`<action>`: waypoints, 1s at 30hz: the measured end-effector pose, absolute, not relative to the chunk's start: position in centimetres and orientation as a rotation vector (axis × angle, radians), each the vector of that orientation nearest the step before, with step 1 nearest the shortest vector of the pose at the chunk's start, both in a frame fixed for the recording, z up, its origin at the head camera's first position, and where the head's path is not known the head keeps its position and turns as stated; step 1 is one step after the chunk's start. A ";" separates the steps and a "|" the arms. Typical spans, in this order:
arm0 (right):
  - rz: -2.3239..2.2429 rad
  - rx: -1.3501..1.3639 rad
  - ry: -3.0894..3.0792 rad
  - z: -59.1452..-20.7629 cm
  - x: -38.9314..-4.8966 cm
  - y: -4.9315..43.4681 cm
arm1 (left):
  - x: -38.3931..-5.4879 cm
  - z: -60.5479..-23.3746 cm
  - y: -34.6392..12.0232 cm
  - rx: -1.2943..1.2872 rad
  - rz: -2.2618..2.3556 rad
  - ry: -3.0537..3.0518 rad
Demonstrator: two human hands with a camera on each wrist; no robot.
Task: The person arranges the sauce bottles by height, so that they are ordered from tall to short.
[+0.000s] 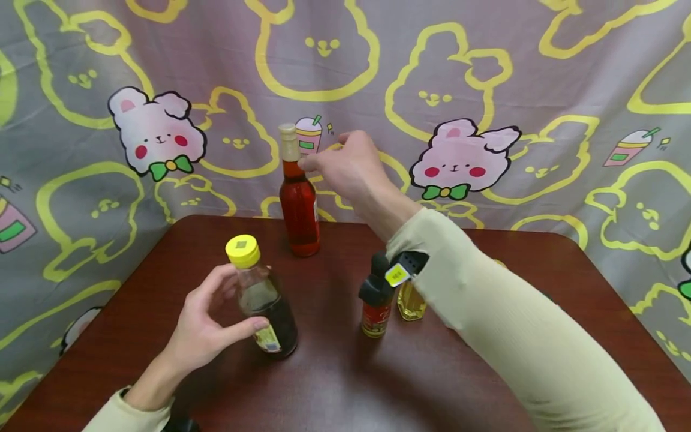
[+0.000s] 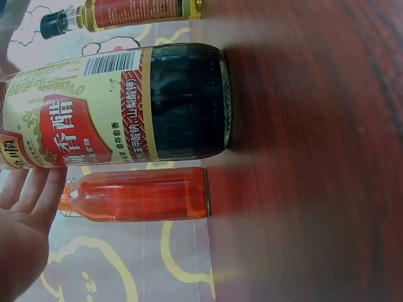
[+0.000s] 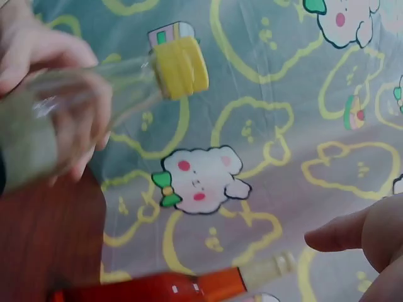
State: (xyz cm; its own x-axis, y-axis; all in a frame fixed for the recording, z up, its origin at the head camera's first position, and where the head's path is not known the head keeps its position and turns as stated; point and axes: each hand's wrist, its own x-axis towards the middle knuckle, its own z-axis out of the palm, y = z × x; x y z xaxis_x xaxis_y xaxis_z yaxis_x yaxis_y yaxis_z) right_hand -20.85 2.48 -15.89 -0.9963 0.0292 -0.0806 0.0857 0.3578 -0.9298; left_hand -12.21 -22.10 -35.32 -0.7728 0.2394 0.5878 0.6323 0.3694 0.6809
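Note:
A vinegar bottle (image 1: 278, 327) with a yellow cap, dark liquid and a red-and-cream label stands on the table. My left hand (image 1: 202, 327) curves loosely about its left side, thumb over the label and fingers straight behind it; space shows between palm and glass. Farther back is a tall bottle of red liquid (image 1: 299, 210) with a pale capped neck. Beside that neck hovers my right hand (image 1: 353, 165), thumb and forefinger stretched toward it. The right wrist view shows a gap between the thumb (image 3: 340, 233) and the red bottle's neck (image 3: 267, 270).
Under my right forearm stand a small black-capped bottle with a red label (image 1: 376, 321) and a golden bottle (image 1: 412, 303), partly hidden by the sleeve. A patterned cloth (image 1: 345, 60) hangs behind the dark wooden table (image 1: 324, 390).

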 end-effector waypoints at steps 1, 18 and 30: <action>-1.729 0.092 2.566 -16.0 -20.7 3.1 | -12.2 -35.3 -22.1 -0.758 -1.372 -2.243; -1.714 -0.046 2.781 -20.3 -16.0 14.1 | -12.4 -35.6 -22.1 -0.818 -1.414 -2.203; -1.827 0.001 2.791 -26.1 -12.7 16.6 | -12.5 -35.6 -22.2 -0.848 -1.429 -2.190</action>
